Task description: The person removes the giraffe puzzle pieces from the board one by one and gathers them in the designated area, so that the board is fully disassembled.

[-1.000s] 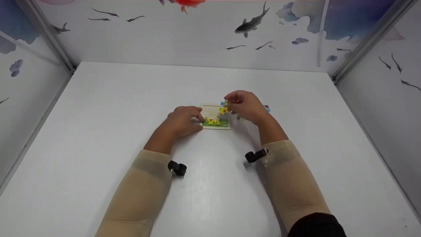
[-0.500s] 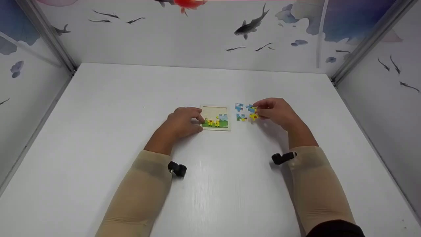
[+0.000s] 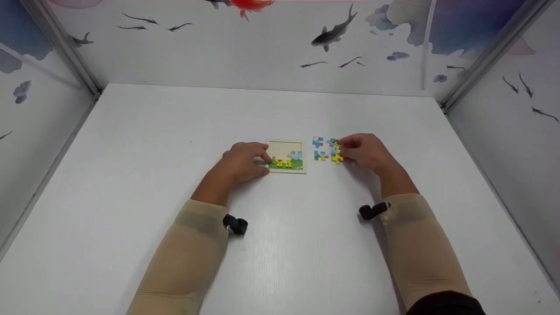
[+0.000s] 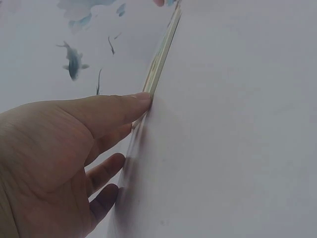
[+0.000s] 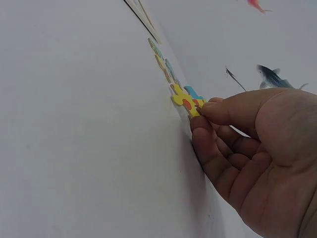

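A small wooden puzzle tray (image 3: 282, 148) lies mid-table, partly filled with green, yellow and pale blue pieces along its bottom and right side. My left hand (image 3: 246, 162) holds its left edge; in the left wrist view, the thumb (image 4: 136, 100) presses on the tray's side. To the right of the tray, my right hand (image 3: 366, 151) pinches a yellow jigsaw piece with red spots (image 5: 184, 101) between thumb and fingers, low over the table. Close by lie loose jigsaw pieces, among them a blue one (image 3: 317, 141) and a blue-and-yellow one (image 3: 320, 156).
The white table (image 3: 280, 245) meets a back wall (image 3: 210, 52) painted with fish, with side walls at left and right. Both forearms wear beige sleeves, each with a small black camera (image 3: 236, 224) at the wrist.
My right hand has moved right, from above the tray to beside the loose pieces, bringing the yellow piece along. That piece has since shifted slightly in the fingers. My left hand stays on the tray.
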`<state>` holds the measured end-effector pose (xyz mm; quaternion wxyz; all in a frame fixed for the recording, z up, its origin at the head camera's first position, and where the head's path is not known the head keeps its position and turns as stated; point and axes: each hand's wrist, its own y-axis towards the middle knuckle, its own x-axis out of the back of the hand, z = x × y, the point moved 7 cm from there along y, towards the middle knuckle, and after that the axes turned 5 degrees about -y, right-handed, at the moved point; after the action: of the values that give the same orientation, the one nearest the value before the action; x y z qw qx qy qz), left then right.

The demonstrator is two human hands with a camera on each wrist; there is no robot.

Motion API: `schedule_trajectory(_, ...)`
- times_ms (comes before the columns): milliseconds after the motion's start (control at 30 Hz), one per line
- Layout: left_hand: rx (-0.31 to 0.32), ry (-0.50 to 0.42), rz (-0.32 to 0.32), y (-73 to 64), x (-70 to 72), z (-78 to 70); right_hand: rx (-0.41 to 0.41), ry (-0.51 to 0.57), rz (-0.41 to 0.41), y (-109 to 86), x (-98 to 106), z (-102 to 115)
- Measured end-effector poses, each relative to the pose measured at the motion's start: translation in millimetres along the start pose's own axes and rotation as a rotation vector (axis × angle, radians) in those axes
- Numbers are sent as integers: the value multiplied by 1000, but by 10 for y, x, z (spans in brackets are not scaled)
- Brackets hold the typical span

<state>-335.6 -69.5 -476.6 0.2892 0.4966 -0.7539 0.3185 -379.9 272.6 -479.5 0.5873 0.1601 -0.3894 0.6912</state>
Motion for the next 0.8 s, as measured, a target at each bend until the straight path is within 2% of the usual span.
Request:
schedule_trajectory(300,30,-6,10,-1,4,-1,7,-19,-20,-11,2,23)
schedule_trajectory(800,1,0,-13,-14,12,-2,16,28,-40,11,29,22)
